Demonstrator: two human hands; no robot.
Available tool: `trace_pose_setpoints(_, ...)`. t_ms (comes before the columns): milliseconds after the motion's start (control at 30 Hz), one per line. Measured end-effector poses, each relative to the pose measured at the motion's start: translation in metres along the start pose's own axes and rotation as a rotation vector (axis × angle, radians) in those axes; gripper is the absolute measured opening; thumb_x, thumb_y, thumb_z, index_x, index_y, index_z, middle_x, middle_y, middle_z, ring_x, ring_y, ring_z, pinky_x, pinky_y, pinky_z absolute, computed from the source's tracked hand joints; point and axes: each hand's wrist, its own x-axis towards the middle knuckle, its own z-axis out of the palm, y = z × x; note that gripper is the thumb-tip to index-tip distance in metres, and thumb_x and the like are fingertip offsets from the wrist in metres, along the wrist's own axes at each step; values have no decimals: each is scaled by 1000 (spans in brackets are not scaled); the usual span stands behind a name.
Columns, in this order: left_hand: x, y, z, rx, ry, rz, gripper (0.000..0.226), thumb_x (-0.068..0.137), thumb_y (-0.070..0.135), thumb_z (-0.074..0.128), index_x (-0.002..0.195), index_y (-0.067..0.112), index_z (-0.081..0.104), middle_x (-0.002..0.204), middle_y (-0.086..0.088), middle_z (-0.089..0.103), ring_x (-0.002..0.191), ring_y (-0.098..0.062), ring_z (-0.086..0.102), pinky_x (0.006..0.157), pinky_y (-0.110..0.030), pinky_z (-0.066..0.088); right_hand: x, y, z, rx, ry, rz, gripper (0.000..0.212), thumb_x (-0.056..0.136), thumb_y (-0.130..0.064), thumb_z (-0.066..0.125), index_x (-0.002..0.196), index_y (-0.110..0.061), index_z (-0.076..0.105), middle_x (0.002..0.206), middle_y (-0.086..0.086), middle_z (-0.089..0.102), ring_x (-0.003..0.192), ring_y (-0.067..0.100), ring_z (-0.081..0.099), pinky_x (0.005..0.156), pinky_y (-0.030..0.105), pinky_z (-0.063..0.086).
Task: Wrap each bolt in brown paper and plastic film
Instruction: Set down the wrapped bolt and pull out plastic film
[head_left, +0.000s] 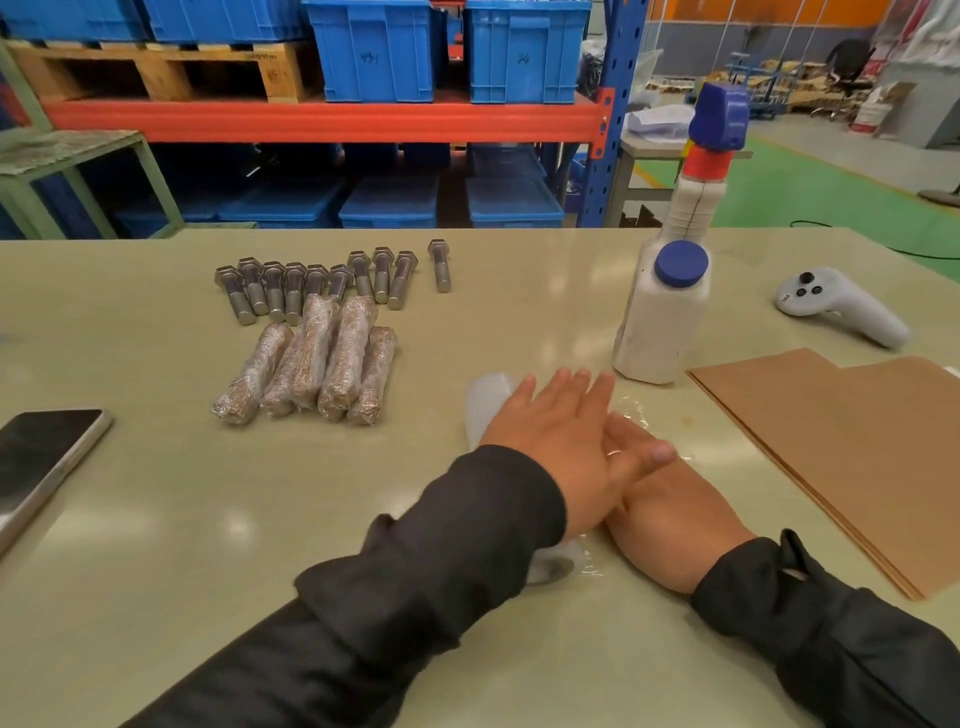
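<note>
The left hand (558, 436) lay flat with straight fingers on the roll of plastic film (485, 402), and most of the roll was hidden under it. The right hand (670, 506) lay flat on a loose bit of film, its fingertips tucked under the left hand, gripping nothing. A white bottle (662, 317) with a blue cap stood just past the fingers; what was inside could not be seen. Brown paper sheets (841, 447) lay to the right, cut off at the edge. The bare bolts (317, 283) and five wrapped bolts (317, 364) lay well apart, far left of the fingers.
</note>
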Motion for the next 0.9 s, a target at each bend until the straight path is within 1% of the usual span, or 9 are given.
trace_pose_setpoints(133,-31,-39,-15,158,-85,3,62,92,60,23,147,31,18,157,7,1,142,-10,-15,111,-33,-15,4,-9,5,-32,-46,36,63,95,-52,10,149,-23,-5,156,-7,-12,141,3,-15,106,14,-15)
trace_pose_setpoints(300,-69,-67,-42,-51,-144,-94,44,96,38,38,139,35,34,156,13,-1,140,-7,-17,113,-27,-4,5,-9,4,-38,-66,51,67,92,-58,10,148,-25,-9,156,-9,-15,140,1,-17,104,13,-16)
trace_pose_setpoints(367,-80,-70,-50,-45,-124,-170,45,95,39,39,139,32,33,156,12,1,142,-8,-5,112,-24,6,5,-10,5,-43,-79,52,68,92,-57,10,148,-25,-9,156,-9,-15,140,1,-17,104,13,-16)
trace_pose_setpoints(467,-89,-57,-45,198,-73,-323,64,88,62,33,136,19,27,154,1,11,136,-21,27,99,-32,34,5,-10,5,-53,-66,51,68,93,-57,11,148,-24,-9,156,-8,-15,140,2,-17,104,14,-16)
trace_pose_setpoints(567,-90,-45,-34,351,-41,-450,75,84,70,31,132,14,19,152,-10,9,130,-31,34,86,-36,41,4,-10,5,-50,-74,57,69,92,-59,11,148,-25,-9,156,-8,-15,140,2,-17,105,14,-15)
trace_pose_setpoints(667,-96,-54,-33,238,-45,-439,64,91,58,33,141,31,4,154,-13,-3,125,-33,41,87,-36,43,4,-10,6,-41,-86,63,70,91,-60,10,148,-26,-8,155,-9,-16,140,2,-17,105,14,-15)
trace_pose_setpoints(733,-105,-66,-36,144,-95,-441,52,95,48,28,141,46,4,153,-14,-7,116,-31,50,87,-33,44,5,-10,6,-48,-82,57,70,91,-60,11,148,-25,-8,156,-9,-16,140,2,-17,104,14,-15)
trace_pose_setpoints(833,-116,-84,-40,-13,-96,-479,41,94,41,30,134,47,22,147,-11,16,100,-25,56,85,-29,45,5,-12,5,-52,-83,53,69,92,-59,12,149,-25,-8,156,-8,-15,140,3,-17,103,14,-15)
trace_pose_setpoints(900,-117,-88,-40,-107,-51,-523,39,92,46,37,129,43,27,135,-5,32,96,-21,56,81,-28,45,5,-12,4,-49,-92,57,69,92,-59,13,149,-25,-8,156,-7,-16,141,3,-17,103,14,-15)
